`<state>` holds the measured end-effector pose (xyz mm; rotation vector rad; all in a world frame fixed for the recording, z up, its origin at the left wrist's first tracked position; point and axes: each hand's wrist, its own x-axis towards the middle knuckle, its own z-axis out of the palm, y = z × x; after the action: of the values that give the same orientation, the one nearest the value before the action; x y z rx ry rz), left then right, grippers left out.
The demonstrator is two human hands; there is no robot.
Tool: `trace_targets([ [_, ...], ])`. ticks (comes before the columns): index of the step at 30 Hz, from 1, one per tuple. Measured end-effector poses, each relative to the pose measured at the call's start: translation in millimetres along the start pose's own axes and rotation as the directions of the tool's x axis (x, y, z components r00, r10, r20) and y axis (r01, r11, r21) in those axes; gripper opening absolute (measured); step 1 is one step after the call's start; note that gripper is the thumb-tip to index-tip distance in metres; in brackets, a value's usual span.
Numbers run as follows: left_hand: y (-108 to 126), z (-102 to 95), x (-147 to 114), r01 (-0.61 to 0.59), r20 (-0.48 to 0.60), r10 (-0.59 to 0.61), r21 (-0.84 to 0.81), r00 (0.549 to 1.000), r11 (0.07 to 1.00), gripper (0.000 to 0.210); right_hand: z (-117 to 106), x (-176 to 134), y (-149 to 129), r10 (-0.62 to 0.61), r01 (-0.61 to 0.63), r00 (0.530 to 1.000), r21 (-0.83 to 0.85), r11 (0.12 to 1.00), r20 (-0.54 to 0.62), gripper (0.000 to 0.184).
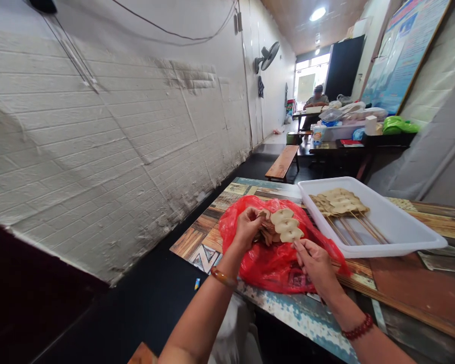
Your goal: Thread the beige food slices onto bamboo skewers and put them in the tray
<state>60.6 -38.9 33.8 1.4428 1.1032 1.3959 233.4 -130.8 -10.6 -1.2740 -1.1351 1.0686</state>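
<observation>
My right hand (313,260) is closed at the near end of a skewer of pale, flat, wavy food slices (287,226). The stick itself is mostly hidden by my fingers. At the far left end of these slices, my left hand (248,225) pinches a thin brownish food slice (264,216). Below it, more brownish slices (266,236) lie in a crumpled red plastic bag (265,273). To the right stands a white plastic tub (405,235), where several finished-looking skewers (339,201) are stacked with their bare sticks toward me.
Bag and tub rest on a patchwork-patterned table (205,235). Beyond it are a wooden bench (282,163) and another table loaded with plastic bags (358,108). A person (317,100) sits farther back. A white brick-patterned wall (136,131) runs along the left.
</observation>
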Motion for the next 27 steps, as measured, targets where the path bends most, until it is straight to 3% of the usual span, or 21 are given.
trace_targets([
  [3, 0.5, -6.2, -8.4, 0.173, 0.108, -0.147, -0.293, 0.983, 0.94, 0.03, -0.4, -2.4, -3.5, 0.022, -0.022, 1.0, 0.01, 1.0, 0.012, 0.037],
  [8, -1.3, -9.5, -12.7, 0.247, 0.129, -0.212, -0.407, 0.969, 0.88, 0.028, 0.9, -6.0, -8.3, 0.015, -0.013, 0.996, -0.021, 1.0, 0.089, 0.037],
  [12, 3.5, -4.5, -8.6, 0.279, 0.146, -0.239, -0.442, 0.96, 0.853, 0.035, 2.1, -6.9, -9.2, 0.052, -0.049, 0.991, -0.023, 0.999, 0.124, 0.04],
  [18, 8.4, -0.7, 2.9, 0.318, 0.203, -0.253, -0.419, 0.946, 0.851, 0.032, -1.2, -3.0, -8.5, 0.047, -0.045, 0.997, -0.034, 0.998, 0.067, 0.038],
  [23, 8.7, 0.9, 14.0, 0.288, 0.21, -0.215, -0.444, 0.954, 0.848, 0.027, -1.2, -2.1, -10.7, 0.023, -0.018, 0.999, -0.116, 0.993, 0.042, 0.039],
  [27, 2.0, -2.6, 15.8, 0.286, 0.201, -0.215, -0.465, 0.956, 0.838, 0.026, 5.0, -7.4, -10.0, -0.064, 0.062, 0.998, -0.223, 0.973, -0.006, 0.041],
])
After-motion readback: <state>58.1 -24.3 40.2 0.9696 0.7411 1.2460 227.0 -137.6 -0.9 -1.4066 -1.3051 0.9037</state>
